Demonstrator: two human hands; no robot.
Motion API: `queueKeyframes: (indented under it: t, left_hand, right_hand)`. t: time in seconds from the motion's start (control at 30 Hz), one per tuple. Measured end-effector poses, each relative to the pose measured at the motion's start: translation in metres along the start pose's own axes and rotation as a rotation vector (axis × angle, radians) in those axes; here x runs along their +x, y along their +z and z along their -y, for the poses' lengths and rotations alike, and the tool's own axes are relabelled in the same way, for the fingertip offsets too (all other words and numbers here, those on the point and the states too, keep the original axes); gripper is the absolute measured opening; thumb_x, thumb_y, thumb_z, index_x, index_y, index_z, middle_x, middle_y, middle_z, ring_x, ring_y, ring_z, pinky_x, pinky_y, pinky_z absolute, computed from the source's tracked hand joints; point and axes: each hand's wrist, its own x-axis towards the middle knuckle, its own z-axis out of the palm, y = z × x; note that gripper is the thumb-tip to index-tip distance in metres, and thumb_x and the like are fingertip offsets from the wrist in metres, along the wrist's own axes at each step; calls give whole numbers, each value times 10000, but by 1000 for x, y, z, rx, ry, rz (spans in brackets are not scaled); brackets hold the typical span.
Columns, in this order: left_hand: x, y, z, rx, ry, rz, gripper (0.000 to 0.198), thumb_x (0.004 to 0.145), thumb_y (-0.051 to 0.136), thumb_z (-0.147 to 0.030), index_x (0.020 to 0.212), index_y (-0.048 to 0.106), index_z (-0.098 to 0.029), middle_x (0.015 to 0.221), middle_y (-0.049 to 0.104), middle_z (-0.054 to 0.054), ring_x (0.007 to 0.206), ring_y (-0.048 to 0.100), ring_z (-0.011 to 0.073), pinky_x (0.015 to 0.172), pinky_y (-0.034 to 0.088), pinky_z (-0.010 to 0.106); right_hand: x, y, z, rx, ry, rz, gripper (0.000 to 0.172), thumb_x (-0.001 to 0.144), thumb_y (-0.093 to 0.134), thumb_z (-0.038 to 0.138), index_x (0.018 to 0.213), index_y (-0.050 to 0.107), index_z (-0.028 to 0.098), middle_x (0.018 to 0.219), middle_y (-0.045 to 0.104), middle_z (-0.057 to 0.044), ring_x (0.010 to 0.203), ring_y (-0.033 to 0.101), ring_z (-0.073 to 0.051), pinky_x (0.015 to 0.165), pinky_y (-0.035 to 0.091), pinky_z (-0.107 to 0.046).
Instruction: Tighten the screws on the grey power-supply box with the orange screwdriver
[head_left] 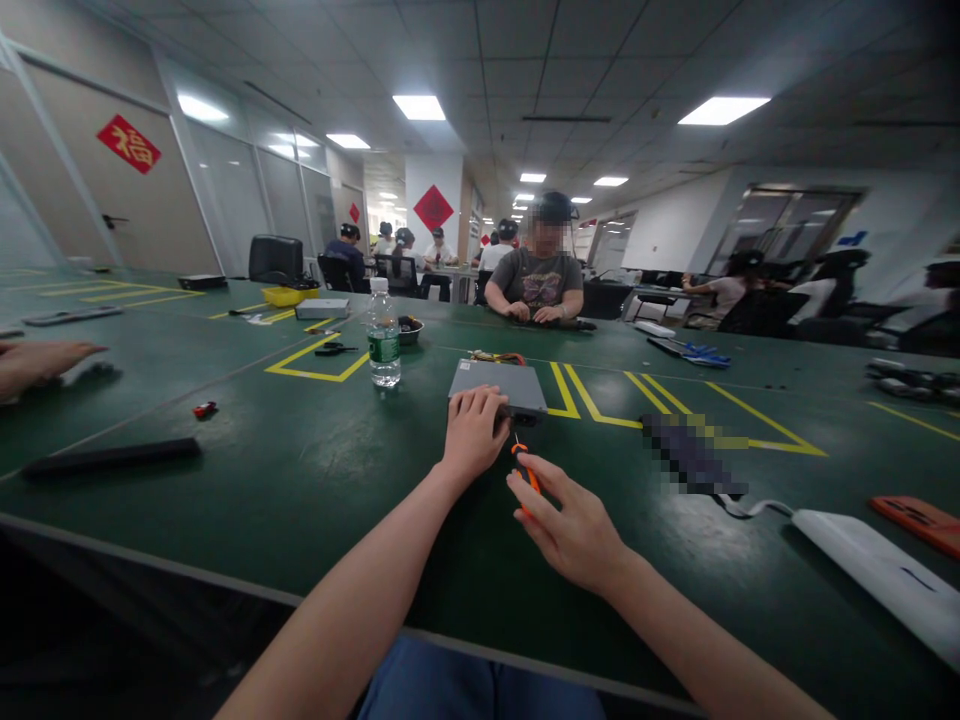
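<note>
A grey metal box with coloured cables at its back, which looks like a computer power supply (504,380), lies on the green table. My left hand (475,430) rests over its near left edge, fingers bent onto the top and front. In my right hand (574,515) is an orange and black screwdriver (526,470), held between thumb and fingers. Its thin tip points up toward the front face of the box. Whether the tip touches the box, I cannot tell.
A water bottle (384,335) stands left of the box, with a dark bowl (409,330) behind it. At left lie a long black bar (112,458) and a small red piece (204,410). A white power bank (877,570) lies right. Another person (536,270) sits opposite.
</note>
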Motion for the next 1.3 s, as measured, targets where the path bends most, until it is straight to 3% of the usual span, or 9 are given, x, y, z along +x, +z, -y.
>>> queueKeyframes:
  t: [0.2,0.4,0.6,0.77,0.87,0.97,1.03,1.2,1.3]
  left_hand:
    - [0,1,0,-6,1,-12,231,804,501,-262,1034,508,-243,1199,539,30,1165,421,198,998,274,390]
    - [0,0,0,-1,3,-12,225,800,506,-247,1025,509,-250,1188,546,18,1156,427,193,990,281,388]
    - [0,0,-1,-1,4,-18,228,801,504,-244,1029,509,-242,1183,548,25,1152,429,200,993,280,392]
    - [-1,0,-1,4,2,-13,225,804,497,-244,1029,510,-240,1192,540,28,1164,418,198,996,280,393]
    - [-1,0,-1,10,4,-6,233,799,503,-243,1032,510,-241,1195,540,31,1164,419,204,994,280,401]
    - [-1,0,-1,16,4,-13,235,799,503,-245,1034,507,-238,1194,540,34,1163,420,206,993,282,399]
    - [-1,0,-1,15,8,-20,235,802,500,-247,1036,505,-236,1194,538,34,1161,422,203,992,283,394]
    - [-1,1,-1,9,9,-19,220,804,498,-247,1024,506,-237,1191,542,30,1155,426,200,991,285,394]
    - [-1,1,-1,10,3,-22,231,796,510,-245,1028,504,-240,1192,543,26,1157,423,201,994,284,396]
  right_hand:
    - [-2,0,-10,-5,74,-193,240,806,498,137,1044,466,146,1010,589,-132,867,579,-175,708,493,-304]
    - [-7,-2,-10,-30,216,-77,152,837,434,165,968,511,177,1015,538,-122,854,560,-164,690,484,-294]
    - [-7,-1,-9,-232,-2,-53,206,816,459,122,1014,509,146,1038,573,-140,886,562,-166,760,452,-287]
    - [-4,-5,-7,-347,72,-61,119,821,523,228,928,532,178,829,617,-58,679,550,-124,668,423,-263]
    - [-4,-4,-4,-342,95,-61,125,817,508,217,928,514,161,961,597,-113,811,567,-162,719,431,-290]
    - [-5,1,-2,-364,14,-53,157,809,470,129,958,498,169,1043,566,-138,902,557,-173,767,433,-304]
    - [-4,3,-2,-391,-21,-39,183,816,456,107,974,497,189,1002,581,-112,866,562,-152,765,435,-287]
    - [0,-2,-5,-383,85,-69,103,806,536,199,903,507,188,800,590,-53,766,567,-145,753,460,-298]
    - [1,-3,-6,-347,88,-116,128,777,546,153,894,494,165,1008,570,-129,977,547,-211,862,442,-405]
